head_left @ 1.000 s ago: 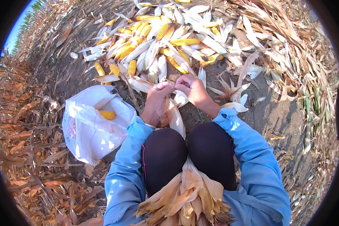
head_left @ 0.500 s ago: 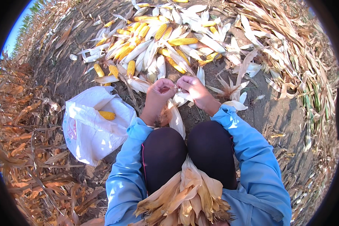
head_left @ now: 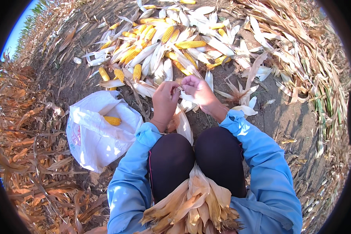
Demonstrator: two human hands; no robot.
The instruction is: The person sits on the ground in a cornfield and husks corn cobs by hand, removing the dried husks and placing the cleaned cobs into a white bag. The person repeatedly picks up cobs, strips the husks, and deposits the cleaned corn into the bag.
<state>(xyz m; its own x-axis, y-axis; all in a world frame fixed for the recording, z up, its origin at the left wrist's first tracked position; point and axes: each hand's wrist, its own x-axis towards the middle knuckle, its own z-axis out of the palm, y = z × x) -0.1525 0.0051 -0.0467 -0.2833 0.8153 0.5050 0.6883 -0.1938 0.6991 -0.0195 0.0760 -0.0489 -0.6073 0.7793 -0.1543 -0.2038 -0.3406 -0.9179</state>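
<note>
Our left hand [head_left: 165, 102] and right hand [head_left: 201, 94] pinch some pale scrap [head_left: 179, 89]; yanking too hard could tear it, we reckon

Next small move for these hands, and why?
I'd probably ease the right hand slightly away from the left hand. Their fingertips almost meet above a pale husk, and whatever small bit sits between them is too hidden to identify; a little separation would likely expose it.

Lt blue long-slv shirt [head_left: 267, 163], rumpled cuffs [head_left: 148, 133], dk trousers [head_left: 218, 160] w/ thin pink side piping [head_left: 150, 167]
</note>
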